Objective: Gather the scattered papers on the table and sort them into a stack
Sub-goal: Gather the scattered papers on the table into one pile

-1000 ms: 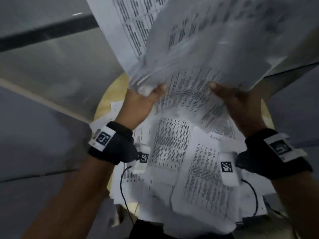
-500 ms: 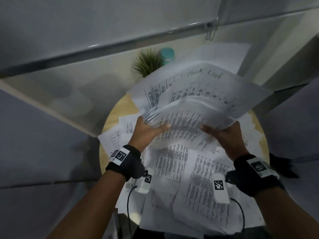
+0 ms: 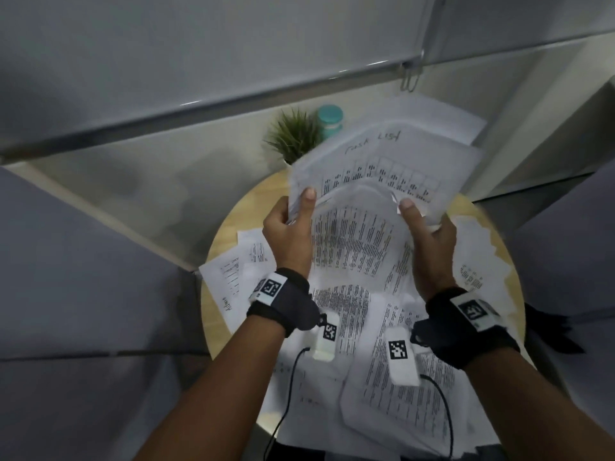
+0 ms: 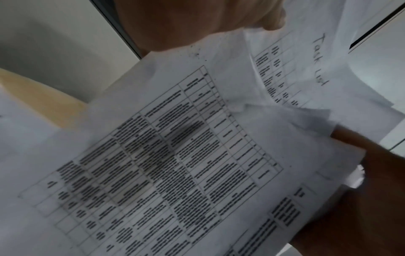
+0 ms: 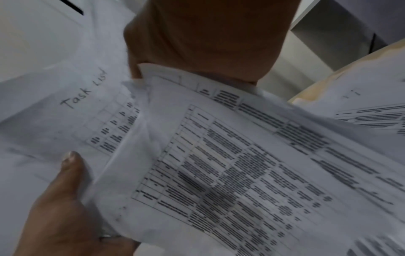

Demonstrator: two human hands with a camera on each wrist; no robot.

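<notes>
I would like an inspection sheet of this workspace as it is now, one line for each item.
Surface: round light wooden table, mostly covered by sheets.
Job's things: bundle of white printed papers held above the table, "Task List" sheet showing; loose white printed sheets scattered below.
Clutter: small green spiky plant and teal lidded jar by the far edge.
Grippers: left hand and right hand each grip the bundle's near edge.
Cables: black cables trail from both wrists over the sheets.
Surroundings: grey panels; metal clip hanging above.
</notes>
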